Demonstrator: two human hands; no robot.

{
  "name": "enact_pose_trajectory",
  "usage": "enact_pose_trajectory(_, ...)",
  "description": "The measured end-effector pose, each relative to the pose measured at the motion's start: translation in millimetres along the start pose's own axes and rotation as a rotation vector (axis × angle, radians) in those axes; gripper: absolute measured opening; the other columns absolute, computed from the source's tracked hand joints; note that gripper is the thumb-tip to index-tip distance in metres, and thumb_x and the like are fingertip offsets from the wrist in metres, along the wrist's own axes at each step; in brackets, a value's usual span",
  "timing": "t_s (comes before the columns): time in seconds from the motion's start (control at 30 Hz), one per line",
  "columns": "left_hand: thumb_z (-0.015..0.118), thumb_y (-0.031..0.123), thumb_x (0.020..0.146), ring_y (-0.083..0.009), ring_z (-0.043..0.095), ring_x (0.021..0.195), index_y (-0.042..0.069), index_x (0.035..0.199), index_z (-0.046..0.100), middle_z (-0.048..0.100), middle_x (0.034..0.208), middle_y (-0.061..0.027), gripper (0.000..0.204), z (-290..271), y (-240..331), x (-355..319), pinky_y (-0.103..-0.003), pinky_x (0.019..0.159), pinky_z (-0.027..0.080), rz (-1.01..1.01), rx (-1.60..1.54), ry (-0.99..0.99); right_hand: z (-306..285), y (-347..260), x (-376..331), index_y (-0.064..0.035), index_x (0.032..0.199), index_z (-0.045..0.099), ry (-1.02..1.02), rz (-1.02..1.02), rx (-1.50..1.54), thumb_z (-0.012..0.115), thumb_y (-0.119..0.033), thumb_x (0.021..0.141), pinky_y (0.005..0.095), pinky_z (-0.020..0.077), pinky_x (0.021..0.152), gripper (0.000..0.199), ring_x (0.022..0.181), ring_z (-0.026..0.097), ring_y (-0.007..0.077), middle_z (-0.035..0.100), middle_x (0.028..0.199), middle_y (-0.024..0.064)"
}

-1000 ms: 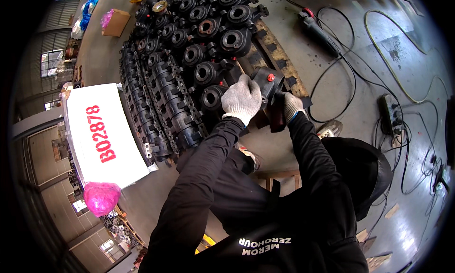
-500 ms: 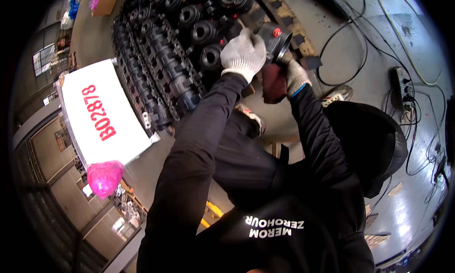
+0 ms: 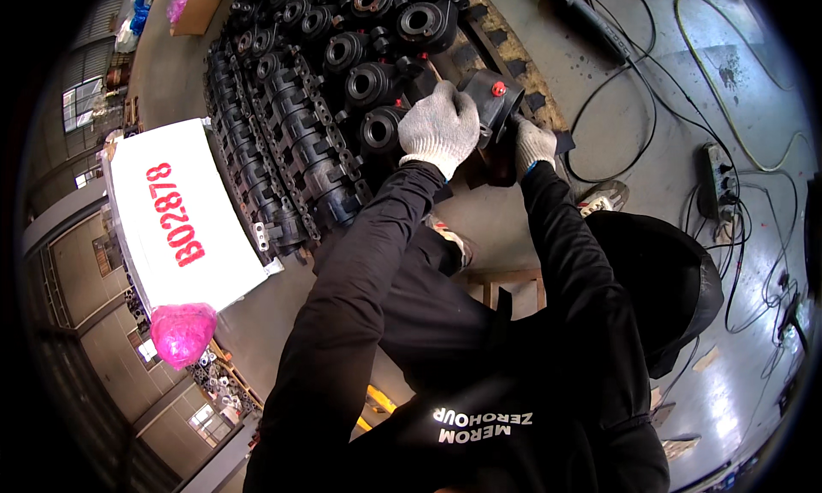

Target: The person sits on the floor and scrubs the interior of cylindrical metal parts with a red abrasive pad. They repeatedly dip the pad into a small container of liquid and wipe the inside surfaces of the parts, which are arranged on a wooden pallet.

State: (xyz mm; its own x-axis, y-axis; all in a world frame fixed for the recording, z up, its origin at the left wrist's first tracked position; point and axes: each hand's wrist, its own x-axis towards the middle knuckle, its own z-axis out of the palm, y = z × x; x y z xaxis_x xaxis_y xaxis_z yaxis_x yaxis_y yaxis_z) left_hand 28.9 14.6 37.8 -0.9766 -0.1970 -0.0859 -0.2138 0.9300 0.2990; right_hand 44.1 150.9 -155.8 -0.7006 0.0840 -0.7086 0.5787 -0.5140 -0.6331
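Observation:
In a white knitted glove, my left hand (image 3: 441,126) is closed on the left side of a black metal cylinder part (image 3: 491,103) with a red cap on top. Its fingertips are partly hidden behind the part. My right hand (image 3: 535,143), also gloved, is closed at the part's right end. A dark red scouring pad or cloth (image 3: 495,163) hangs from the right hand, below the part, mostly in shadow. The part's bore faces away and cannot be seen. Several similar black ring-ended parts (image 3: 368,83) stand just left of my left hand.
Rows of black castings (image 3: 310,155) fill the left side. A wooden pallet edge (image 3: 531,60) lies beyond the part. A white marked sheet (image 3: 184,215) and a pink wrapped bundle (image 3: 182,334) are farther left. A power tool (image 3: 591,20), cables and a power strip (image 3: 717,180) lie right.
The cylinder part has tilted, so its shiny rim no longer shows. My right hand has moved slightly upward with the pad, which is now more hidden under the part. The left hand keeps its hold.

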Motion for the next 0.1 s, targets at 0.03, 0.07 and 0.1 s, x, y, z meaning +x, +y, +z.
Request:
enact_pose_trajectory(0.03,0.054,0.032,0.095,-0.0464,0.071,0.079,0.006,0.096,0.066,0.072,0.081,-0.0259,0.028,-1.0,1.2,1.7,-0.057,0.070,0.057,0.000,0.001,-0.001,0.8,-1.6,-3.8,0.0021,0.119,0.072,-0.011,0.085,0.074,0.073,-0.022,0.092,0.0355,0.0520,0.094,0.037,0.100,0.071,0.0235,0.076,0.109,0.0138)
enact_pose_trajectory(0.07,0.054,0.033,0.095,-0.0475,0.071,0.081,0.008,0.098,0.067,0.072,0.083,-0.0262,0.029,-3.9,3.8,1.2,-0.058,0.073,0.057,-0.042,0.024,-0.022,3.2,-2.4,-7.5,0.0022,0.119,0.072,-0.023,0.169,0.148,0.074,-0.022,0.092,0.0356,0.0528,0.092,0.036,0.099,0.070,0.0245,0.075,0.109,0.0128)
enact_pose_trajectory(0.1,0.054,0.033,0.095,-0.0475,0.071,0.081,0.008,0.098,0.067,0.072,0.083,-0.0262,0.029,-4.2,7.9,3.7,-0.058,0.073,0.057,-0.034,0.016,-0.018,4.0,0.6,-8.9,0.0023,0.119,0.071,-0.031,0.253,0.218,0.074,-0.021,0.092,0.0357,0.0537,0.091,0.035,0.098,0.070,0.0255,0.075,0.110,0.0117)
